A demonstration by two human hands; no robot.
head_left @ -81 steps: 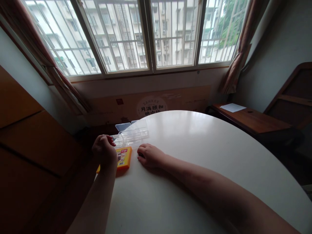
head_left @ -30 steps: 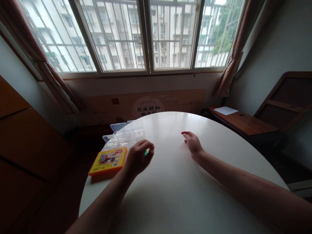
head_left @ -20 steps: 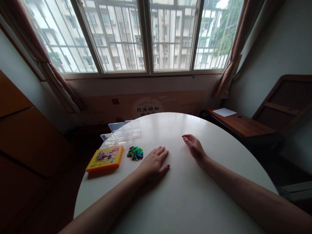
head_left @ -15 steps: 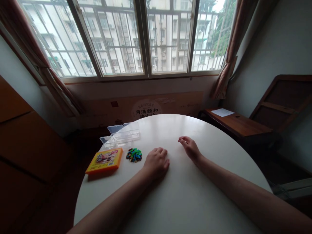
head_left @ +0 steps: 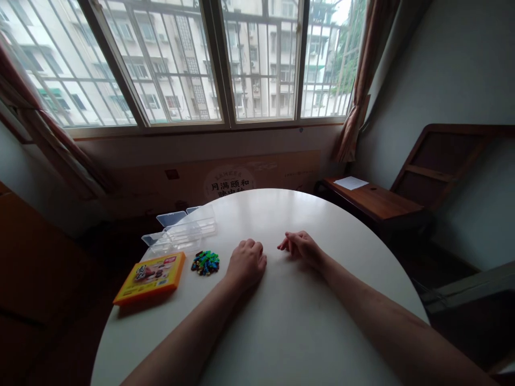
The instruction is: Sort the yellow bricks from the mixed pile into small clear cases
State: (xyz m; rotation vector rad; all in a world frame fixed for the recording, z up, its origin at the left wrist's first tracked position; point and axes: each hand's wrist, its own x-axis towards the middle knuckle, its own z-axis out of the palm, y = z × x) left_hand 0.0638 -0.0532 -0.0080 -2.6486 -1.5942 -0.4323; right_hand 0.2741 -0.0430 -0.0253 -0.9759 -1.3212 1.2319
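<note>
My left hand (head_left: 246, 262) rests on the white table (head_left: 314, 327), knuckles up and fingers curled under. Whatever lies beneath those fingers, if anything, is hidden. Across a short gap to its right, my right hand (head_left: 302, 247) hovers low over the table or touches it; I cannot tell which. Its fingers are loosely bent and apart, pointing left, and I see nothing held. Just left of my left hand lies a pile of small green, blue and dark pieces (head_left: 205, 262), too small to make out singly.
An orange-yellow box (head_left: 151, 280) with a printed top lies at the table's left edge. Behind it stand clear plastic boxes (head_left: 187, 230) with raised lids. To the right, beyond the table, a wooden chair or bench (head_left: 386, 202) carries white paper (head_left: 351, 183).
My right hand has come down and nearer to my left hand, and its pinched fingers have spread. My left hand stays by the pile. The view has turned slightly right.
</note>
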